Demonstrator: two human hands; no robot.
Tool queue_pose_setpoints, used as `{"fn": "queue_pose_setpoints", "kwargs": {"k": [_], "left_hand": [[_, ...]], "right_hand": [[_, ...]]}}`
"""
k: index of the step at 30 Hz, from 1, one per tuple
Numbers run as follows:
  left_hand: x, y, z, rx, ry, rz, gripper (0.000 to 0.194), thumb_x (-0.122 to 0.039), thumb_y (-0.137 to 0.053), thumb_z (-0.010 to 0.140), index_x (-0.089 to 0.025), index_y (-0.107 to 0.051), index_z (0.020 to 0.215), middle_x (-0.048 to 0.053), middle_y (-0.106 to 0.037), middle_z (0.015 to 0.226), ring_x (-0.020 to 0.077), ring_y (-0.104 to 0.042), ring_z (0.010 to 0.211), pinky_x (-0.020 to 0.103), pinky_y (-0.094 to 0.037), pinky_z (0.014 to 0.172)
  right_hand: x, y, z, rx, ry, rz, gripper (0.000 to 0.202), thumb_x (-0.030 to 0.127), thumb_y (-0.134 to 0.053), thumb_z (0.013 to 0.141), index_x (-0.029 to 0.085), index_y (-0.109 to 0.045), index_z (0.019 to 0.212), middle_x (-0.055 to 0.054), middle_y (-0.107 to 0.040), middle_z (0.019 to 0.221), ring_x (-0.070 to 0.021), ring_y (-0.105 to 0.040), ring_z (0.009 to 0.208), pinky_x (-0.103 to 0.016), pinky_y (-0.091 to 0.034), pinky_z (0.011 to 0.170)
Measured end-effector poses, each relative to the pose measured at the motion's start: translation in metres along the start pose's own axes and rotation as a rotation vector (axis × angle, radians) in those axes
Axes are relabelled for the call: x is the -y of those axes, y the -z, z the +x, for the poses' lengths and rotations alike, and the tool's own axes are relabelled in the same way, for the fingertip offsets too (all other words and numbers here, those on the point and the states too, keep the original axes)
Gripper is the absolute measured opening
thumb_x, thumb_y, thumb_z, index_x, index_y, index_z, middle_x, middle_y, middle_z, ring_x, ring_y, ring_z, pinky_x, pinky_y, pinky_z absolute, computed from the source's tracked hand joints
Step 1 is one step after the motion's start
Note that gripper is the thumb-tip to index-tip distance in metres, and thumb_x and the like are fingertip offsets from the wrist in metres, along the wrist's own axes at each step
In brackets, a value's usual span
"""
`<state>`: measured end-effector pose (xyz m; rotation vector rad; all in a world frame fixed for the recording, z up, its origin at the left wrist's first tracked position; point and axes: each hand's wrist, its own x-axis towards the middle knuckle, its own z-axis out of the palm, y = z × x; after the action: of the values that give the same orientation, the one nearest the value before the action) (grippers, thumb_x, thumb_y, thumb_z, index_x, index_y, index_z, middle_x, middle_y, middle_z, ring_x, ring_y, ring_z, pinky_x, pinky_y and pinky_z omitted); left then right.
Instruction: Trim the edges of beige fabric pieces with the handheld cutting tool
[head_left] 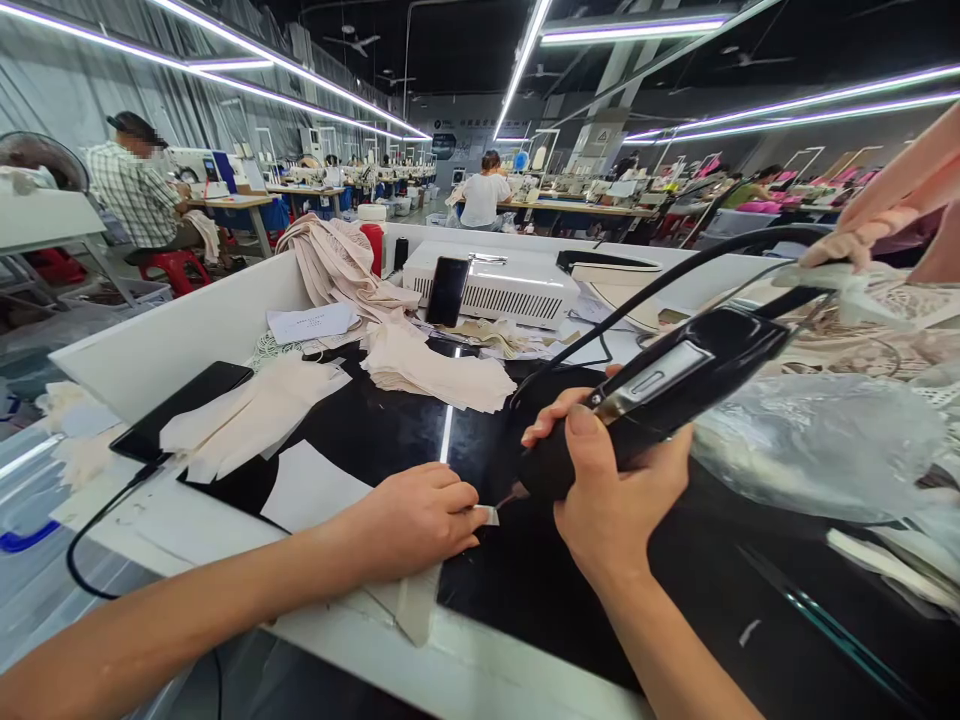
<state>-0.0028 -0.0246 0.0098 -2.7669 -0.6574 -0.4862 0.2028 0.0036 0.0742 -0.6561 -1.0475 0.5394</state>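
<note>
A black corded handheld tool (682,370) with a silver plate on its side is gripped in my right hand (626,490). Its thin tip points down and left, close to a small pale fabric end. My left hand (424,520) presses that pale strip (418,605) onto the glossy black work surface (517,590), fingers closed over it. The strip hangs toward the table's front edge. Beneath and behind my left wrist lies a white sheet (315,488). Whether the tip touches the fabric is hard to tell.
Fabric stacks (439,372) and cut pieces (251,415) lie beyond my left hand. A white vented box (517,290) with a phone (448,291) stands behind. Right are a plastic bag (817,440) and another person's hand (855,240). A black device (180,408) sits left.
</note>
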Motion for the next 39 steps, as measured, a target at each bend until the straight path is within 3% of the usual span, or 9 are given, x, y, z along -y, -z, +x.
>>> {"fn": "queue_pose_setpoints", "kwargs": {"k": [17, 22, 27, 33, 39], "left_hand": [[-0.001, 0.002, 0.004, -0.013, -0.005, 0.006, 0.013, -0.029, -0.077, 0.129, -0.016, -0.081, 0.128, 0.003, -0.074, 0.103, 0.0221, -0.072, 0.095, 0.034, -0.063, 0.095], [0.001, 0.003, 0.002, 0.011, 0.010, -0.048, 0.013, -0.029, -0.081, 0.127, -0.016, -0.082, 0.131, 0.005, -0.078, 0.109, 0.0227, -0.077, 0.103, 0.034, -0.066, 0.101], [-0.003, 0.013, -0.005, -0.094, 0.016, -0.089, 0.016, -0.028, -0.074, 0.130, -0.014, -0.082, 0.134, 0.009, -0.083, 0.123, 0.0233, -0.079, 0.113, 0.036, -0.067, 0.116], [-0.007, 0.020, -0.010, -0.062, 0.011, -0.048, 0.011, -0.024, -0.086, 0.124, -0.016, -0.081, 0.118, 0.004, -0.079, 0.111, 0.0220, -0.079, 0.106, 0.037, -0.069, 0.114], [-0.008, 0.015, -0.015, -0.050, 0.057, -0.024, 0.011, -0.025, -0.083, 0.125, -0.017, -0.082, 0.119, 0.004, -0.079, 0.110, 0.0216, -0.078, 0.103, 0.040, -0.066, 0.119]], "right_hand": [[0.013, 0.002, -0.007, -0.006, -0.032, -0.003, 0.062, 0.064, -0.114, 0.086, 0.031, -0.072, 0.116, 0.009, -0.077, 0.084, -0.0171, -0.068, 0.059, -0.034, -0.065, 0.056], [0.013, 0.003, -0.007, 0.011, -0.015, -0.024, 0.058, 0.065, -0.113, 0.088, 0.030, -0.074, 0.114, 0.009, -0.077, 0.082, -0.0173, -0.068, 0.058, -0.034, -0.065, 0.056], [0.017, 0.005, -0.007, -0.007, -0.035, -0.012, 0.066, 0.065, -0.116, 0.084, 0.031, -0.071, 0.119, 0.009, -0.079, 0.083, -0.0178, -0.070, 0.058, -0.034, -0.065, 0.057], [0.020, 0.005, -0.008, 0.001, -0.010, -0.023, 0.065, 0.064, -0.116, 0.085, 0.029, -0.074, 0.119, 0.008, -0.078, 0.083, -0.0178, -0.069, 0.057, -0.034, -0.065, 0.055], [0.019, 0.007, -0.008, -0.026, -0.011, -0.020, 0.063, 0.062, -0.118, 0.081, 0.031, -0.075, 0.115, 0.009, -0.077, 0.082, -0.0181, -0.070, 0.058, -0.034, -0.066, 0.054]]}}
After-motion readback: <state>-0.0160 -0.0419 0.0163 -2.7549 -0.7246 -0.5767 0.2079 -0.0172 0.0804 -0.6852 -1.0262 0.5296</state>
